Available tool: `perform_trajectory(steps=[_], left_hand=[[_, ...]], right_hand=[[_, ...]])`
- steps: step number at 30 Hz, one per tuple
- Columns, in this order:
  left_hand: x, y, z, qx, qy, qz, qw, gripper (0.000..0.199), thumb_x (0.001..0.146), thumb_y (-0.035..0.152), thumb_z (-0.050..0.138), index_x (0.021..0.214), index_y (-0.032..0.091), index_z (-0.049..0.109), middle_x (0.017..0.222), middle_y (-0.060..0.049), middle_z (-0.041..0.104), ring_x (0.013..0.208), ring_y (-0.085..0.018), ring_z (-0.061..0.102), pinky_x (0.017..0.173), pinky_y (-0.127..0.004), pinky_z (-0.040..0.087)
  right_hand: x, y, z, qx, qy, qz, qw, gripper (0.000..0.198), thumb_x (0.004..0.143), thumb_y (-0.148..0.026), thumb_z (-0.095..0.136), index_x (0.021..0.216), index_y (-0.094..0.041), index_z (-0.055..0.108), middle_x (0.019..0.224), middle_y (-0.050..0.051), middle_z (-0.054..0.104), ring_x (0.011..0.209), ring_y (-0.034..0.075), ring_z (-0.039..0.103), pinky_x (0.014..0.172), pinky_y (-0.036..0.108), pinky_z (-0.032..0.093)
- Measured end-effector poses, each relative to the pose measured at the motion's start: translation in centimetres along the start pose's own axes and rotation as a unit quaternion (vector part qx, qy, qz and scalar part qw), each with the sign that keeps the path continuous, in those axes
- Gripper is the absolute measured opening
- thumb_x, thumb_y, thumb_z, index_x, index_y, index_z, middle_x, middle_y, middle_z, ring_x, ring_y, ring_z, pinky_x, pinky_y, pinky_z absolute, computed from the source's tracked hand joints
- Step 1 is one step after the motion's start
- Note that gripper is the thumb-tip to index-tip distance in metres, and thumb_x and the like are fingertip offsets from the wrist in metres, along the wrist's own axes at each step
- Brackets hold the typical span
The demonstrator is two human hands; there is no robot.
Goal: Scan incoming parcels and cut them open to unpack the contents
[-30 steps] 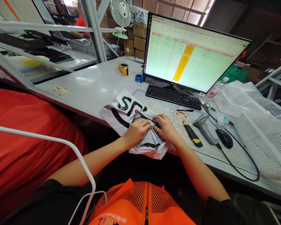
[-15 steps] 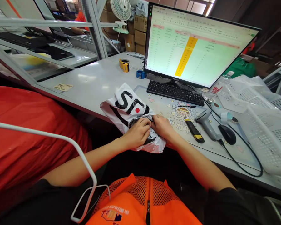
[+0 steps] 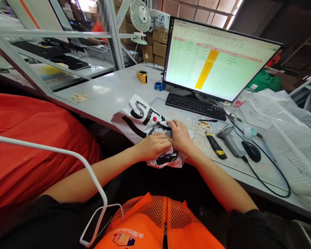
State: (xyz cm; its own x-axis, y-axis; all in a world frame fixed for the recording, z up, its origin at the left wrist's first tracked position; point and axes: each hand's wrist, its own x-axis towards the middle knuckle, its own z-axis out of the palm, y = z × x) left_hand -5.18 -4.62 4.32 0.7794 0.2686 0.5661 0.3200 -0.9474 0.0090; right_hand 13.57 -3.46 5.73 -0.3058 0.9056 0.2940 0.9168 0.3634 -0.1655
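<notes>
A white plastic mailing bag (image 3: pixel 131 119) with large black letters and a red dot lies at the table's front edge, its near end crumpled and overhanging. My left hand (image 3: pixel 157 147) is closed on the bag's near side, fingers curled into the plastic. Just beside it, my right hand (image 3: pixel 180 136) grips the bag's right part, its fingers over a bunched fold. Dark plastic shows at the opening between the hands. What lies inside the bag is hidden.
Right of the hands lie a box cutter (image 3: pixel 216 146), a barcode scanner (image 3: pixel 230 141) and a mouse (image 3: pixel 251 150). Behind are a keyboard (image 3: pixel 195 105) and a monitor (image 3: pixel 217 58). White baskets (image 3: pixel 292 148) stand at right; a red cover (image 3: pixel 36 145) fills the left.
The right hand has shifted up along the bag and the left hand slightly down. More of the dark crumpled plastic between them shows. The camera view has tilted a little.
</notes>
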Motion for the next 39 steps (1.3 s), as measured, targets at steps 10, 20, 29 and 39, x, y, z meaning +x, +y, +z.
perform_trajectory(steps=[10, 20, 29, 39], left_hand=[[-0.9, 1.1, 1.3, 0.016, 0.053, 0.051, 0.997, 0.029, 0.110, 0.024, 0.042, 0.093, 0.019, 0.064, 0.073, -0.003, 0.065, 0.067, -0.018, 0.059, 0.066, -0.032, 0.042], [0.5, 3.1, 1.1, 0.055, 0.063, -0.017, 0.996, 0.039, 0.111, 0.026, 0.036, 0.077, 0.020, 0.055, 0.063, -0.003, 0.061, 0.057, -0.018, 0.058, 0.059, -0.034, 0.040], [-2.2, 7.4, -1.2, 0.000, -0.073, -0.069, 0.995, 0.036, 0.107, 0.026, 0.035, 0.077, 0.020, 0.053, 0.062, -0.002, 0.059, 0.055, -0.019, 0.057, 0.061, -0.035, 0.041], [0.8, 1.6, -4.8, -0.061, -0.111, -0.210, 0.969, 0.032, 0.105, 0.016, 0.041, 0.133, 0.016, 0.057, 0.117, -0.010, 0.071, 0.105, -0.023, 0.070, 0.091, -0.033, 0.051]], right_hand=[[-0.9, 2.1, -1.5, 0.175, -0.098, -0.121, 0.972, 0.076, 0.084, -0.024, 0.066, 0.156, -0.018, 0.041, 0.157, 0.015, 0.047, 0.143, 0.027, 0.045, 0.118, 0.042, 0.038], [0.7, -0.3, 0.1, -0.075, -0.011, 0.001, 0.997, 0.034, 0.096, -0.013, 0.049, 0.125, -0.018, 0.065, 0.111, 0.013, 0.070, 0.103, 0.029, 0.061, 0.087, 0.035, 0.043], [6.8, 7.5, -0.4, -0.140, -0.066, 0.119, 0.981, 0.033, 0.103, -0.017, 0.042, 0.124, -0.019, 0.068, 0.112, 0.016, 0.073, 0.099, 0.029, 0.066, 0.077, 0.031, 0.039], [6.1, 7.3, -1.7, 0.095, -0.116, 0.095, 0.984, 0.032, 0.082, -0.010, 0.063, 0.110, -0.016, 0.076, 0.108, 0.008, 0.078, 0.097, 0.022, 0.068, 0.082, 0.025, 0.048]])
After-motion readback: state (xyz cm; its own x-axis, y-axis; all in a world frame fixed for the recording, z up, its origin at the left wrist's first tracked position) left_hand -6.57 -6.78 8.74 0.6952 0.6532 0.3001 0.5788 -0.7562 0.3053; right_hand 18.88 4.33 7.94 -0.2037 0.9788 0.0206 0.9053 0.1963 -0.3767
